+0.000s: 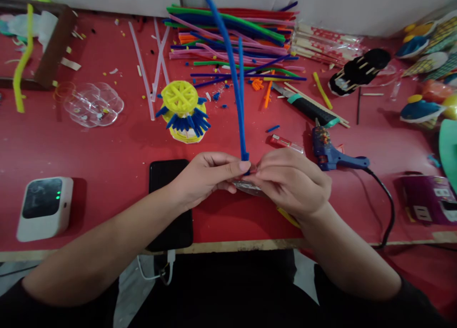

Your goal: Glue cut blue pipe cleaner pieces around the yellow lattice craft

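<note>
Two lengths of blue pipe cleaner (pixel 233 75) stand upright above the front of the table, joined or overlapping at their lower end. My left hand (pixel 210 173) pinches that lower end between thumb and fingers. Close against it, my right hand (pixel 294 178) is closed, its fingertips by the base of the blue lengths; what they grip is hidden. Under the fingertips shows a greyish, shiny flat piece (pixel 250 187), too covered to name. Beyond my left hand stands a yellow wheel-topped pipe-cleaner model (pixel 180 99) with a fringe of short blue pieces.
Bundled coloured pipe cleaners (pixel 228 33) lie at the back. To the right are a utility knife (pixel 310 110), a lighter (pixel 285 142), a corded glue gun (pixel 332 152) and a black figure (pixel 360 71). A phone (pixel 167 223), clear dish (pixel 94 104) and white device (pixel 44 209) are leftward.
</note>
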The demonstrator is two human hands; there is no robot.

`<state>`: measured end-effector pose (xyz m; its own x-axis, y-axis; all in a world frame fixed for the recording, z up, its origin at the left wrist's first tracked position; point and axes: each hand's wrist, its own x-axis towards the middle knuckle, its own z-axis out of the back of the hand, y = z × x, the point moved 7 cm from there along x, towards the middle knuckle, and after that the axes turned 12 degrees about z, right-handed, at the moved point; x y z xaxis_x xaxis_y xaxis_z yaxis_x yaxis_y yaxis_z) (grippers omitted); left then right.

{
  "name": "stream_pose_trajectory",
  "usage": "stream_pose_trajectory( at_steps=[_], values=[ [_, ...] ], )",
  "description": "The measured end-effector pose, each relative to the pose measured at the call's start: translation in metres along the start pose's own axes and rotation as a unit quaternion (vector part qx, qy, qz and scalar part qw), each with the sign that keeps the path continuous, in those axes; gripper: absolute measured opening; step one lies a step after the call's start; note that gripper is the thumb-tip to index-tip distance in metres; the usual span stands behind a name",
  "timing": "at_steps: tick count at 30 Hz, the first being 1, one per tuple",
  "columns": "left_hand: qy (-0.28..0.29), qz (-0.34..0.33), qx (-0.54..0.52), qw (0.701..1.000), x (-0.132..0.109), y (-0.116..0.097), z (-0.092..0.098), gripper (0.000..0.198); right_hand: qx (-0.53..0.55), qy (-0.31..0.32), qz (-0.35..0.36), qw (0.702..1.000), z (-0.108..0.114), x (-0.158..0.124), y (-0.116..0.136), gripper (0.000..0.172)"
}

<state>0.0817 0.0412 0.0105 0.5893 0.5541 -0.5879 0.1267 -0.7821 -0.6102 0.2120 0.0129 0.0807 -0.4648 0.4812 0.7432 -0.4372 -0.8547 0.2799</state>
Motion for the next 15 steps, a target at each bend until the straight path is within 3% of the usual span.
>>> stream_pose_trajectory(
  at_steps=[8, 12, 15],
  values=[
    [0.016, 0.007, -0.025, 1.0, 0.0, 0.0, -0.003, 0.024, 0.005, -0.009, 0.001, 1.0, 0.001, -0.006, 0.002, 0.017],
    [0.009, -0.003, -0.014, 1.0, 0.0, -0.001, -0.003, 0.026, 0.012, -0.007, -0.021, 1.0, 0.0, 0.004, 0.001, 0.01],
    [-0.021, -0.035, -0.021, 0.999, -0.001, -0.003, 0.003, 0.025, -0.023, 0.038, -0.025, 0.999, 0.006, 0.013, 0.005, 0.009]
  ],
)
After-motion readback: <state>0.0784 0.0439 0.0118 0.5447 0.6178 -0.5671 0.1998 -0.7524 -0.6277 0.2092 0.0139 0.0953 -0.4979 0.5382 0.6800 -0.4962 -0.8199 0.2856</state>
